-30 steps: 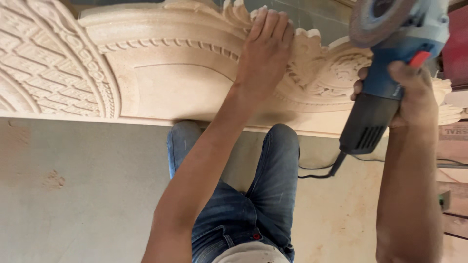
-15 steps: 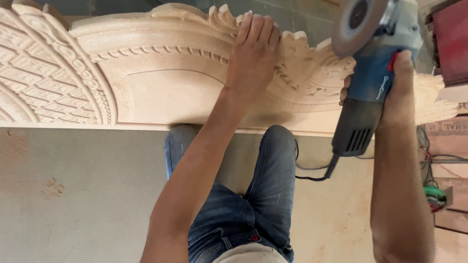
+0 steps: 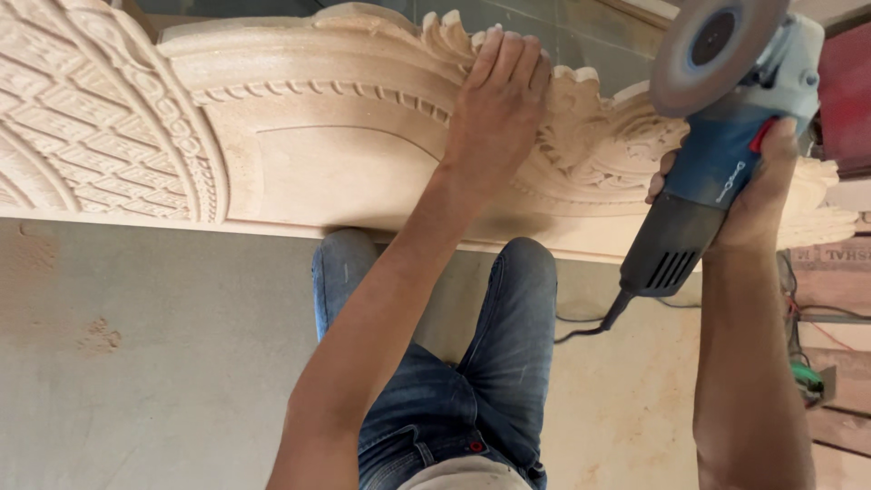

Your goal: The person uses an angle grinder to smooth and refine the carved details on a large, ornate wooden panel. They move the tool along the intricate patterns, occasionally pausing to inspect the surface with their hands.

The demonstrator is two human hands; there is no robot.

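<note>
the carved stone panel (image 3: 299,154) runs off the left and right edges. the grinder (image 3: 717,154) hides part of the right hand (image 3: 762,195); its disc is clipped by the top edge. both forearms leave at the bottom edge.

A dusty pale floor (image 3: 136,363) spreads below; red boards (image 3: 848,91) and a black cable (image 3: 590,327) lie at right.

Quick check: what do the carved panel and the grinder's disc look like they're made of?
The carved panel looks like pale sandstone or a similar soft stone: matte, dusty, unpolished, with crisp relief; pale wood can't be ruled out. The angle grinder has a blue and black plastic-looking body, and its disc is grey and grainy, probably abrasive or dust-coated metal.
</note>
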